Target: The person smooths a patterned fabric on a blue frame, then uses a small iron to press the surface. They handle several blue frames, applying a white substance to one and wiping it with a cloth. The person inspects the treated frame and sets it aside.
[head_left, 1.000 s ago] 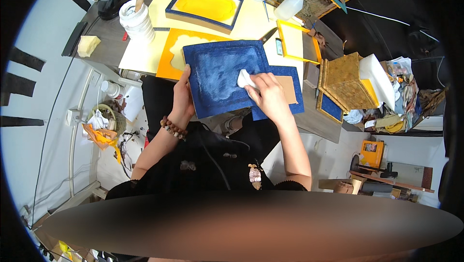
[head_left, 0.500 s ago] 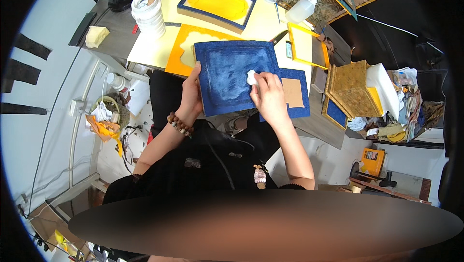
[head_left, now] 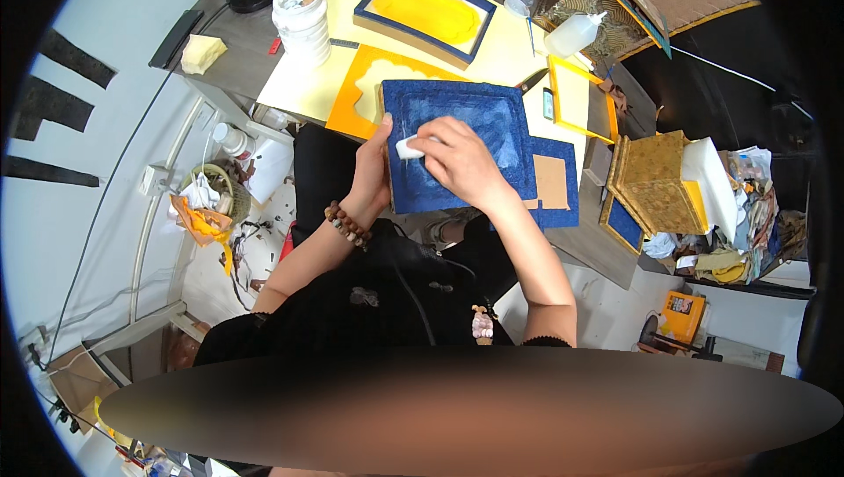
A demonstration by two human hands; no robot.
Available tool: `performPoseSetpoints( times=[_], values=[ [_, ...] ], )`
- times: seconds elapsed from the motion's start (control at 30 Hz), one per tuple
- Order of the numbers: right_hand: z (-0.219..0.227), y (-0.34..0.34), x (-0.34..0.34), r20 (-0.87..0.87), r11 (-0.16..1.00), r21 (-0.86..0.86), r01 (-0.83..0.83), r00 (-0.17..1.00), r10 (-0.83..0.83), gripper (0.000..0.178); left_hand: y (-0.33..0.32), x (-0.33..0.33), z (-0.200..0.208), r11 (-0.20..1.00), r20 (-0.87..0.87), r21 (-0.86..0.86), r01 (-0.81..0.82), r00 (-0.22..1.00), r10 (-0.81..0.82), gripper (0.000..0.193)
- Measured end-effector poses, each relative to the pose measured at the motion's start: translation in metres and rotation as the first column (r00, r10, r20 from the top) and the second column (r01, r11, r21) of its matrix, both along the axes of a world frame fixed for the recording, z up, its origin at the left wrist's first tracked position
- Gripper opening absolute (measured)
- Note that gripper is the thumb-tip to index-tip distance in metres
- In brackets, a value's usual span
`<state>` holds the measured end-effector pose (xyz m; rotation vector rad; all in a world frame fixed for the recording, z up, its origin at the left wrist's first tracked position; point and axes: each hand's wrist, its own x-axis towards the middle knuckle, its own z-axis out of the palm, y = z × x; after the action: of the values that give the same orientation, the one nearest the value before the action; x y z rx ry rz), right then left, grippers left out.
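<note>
My left hand (head_left: 373, 167) grips the left edge of a blue cloth-covered panel (head_left: 497, 118), thumb on its front face. Inside a raised-looking border, the panel's middle is smeared with a whitish film. Pinched in my right hand (head_left: 461, 163) is a small white sponge-like pad (head_left: 407, 148), which rests against the left part of that face. Partly behind the panel, at its right, lies a blue sheet (head_left: 567, 150) with a light brown rectangle (head_left: 551, 180) on it.
Yellow paper (head_left: 294, 90) covers much of the table. On it are a blue-rimmed box (head_left: 374, 21) with a yellow inside, an orange cut-out sheet (head_left: 349, 106), a white tub (head_left: 301, 33), a squeeze bottle (head_left: 573, 35) and a yellow frame (head_left: 570, 94). A patterned box (head_left: 655, 182) stands right.
My right hand has slid the white pad leftward across the panel, from its right part to its left. My left hand keeps its hold. The whole view has shifted slightly.
</note>
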<state>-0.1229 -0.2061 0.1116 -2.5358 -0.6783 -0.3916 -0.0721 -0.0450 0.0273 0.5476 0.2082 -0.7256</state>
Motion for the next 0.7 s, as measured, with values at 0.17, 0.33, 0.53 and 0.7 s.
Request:
performPoseSetpoints(
  times=[0.17, 0.33, 0.53, 0.7],
  values=[
    [-0.005, -0.018, -0.012, -0.161, 0.979, 0.085, -0.184, 0.968, 0.195, 0.020, -0.001, 0.000, -0.003, 1.000, 0.025, -0.013, -0.008, 1.000, 0.009, 0.045],
    [0.001, -0.048, -0.031, -0.238, 0.970, -0.011, -0.241, 0.943, 0.232, 0.014, -0.004, 0.003, -0.008, 0.998, -0.031, 0.040, 0.039, 0.999, -0.038, 0.054],
    [0.022, -0.076, -0.032, -0.269, 0.997, -0.069, -0.023, 0.963, 0.003, 0.005, -0.003, 0.000, -0.004, 0.999, -0.023, 0.051, 0.004, 1.000, -0.003, 0.050],
    [0.000, -0.041, -0.011, -0.055, 0.981, 0.110, -0.160, 0.985, 0.166, 0.011, -0.003, 0.002, 0.002, 0.999, -0.027, -0.012, 0.033, 0.999, -0.034, 0.048]
  ],
)
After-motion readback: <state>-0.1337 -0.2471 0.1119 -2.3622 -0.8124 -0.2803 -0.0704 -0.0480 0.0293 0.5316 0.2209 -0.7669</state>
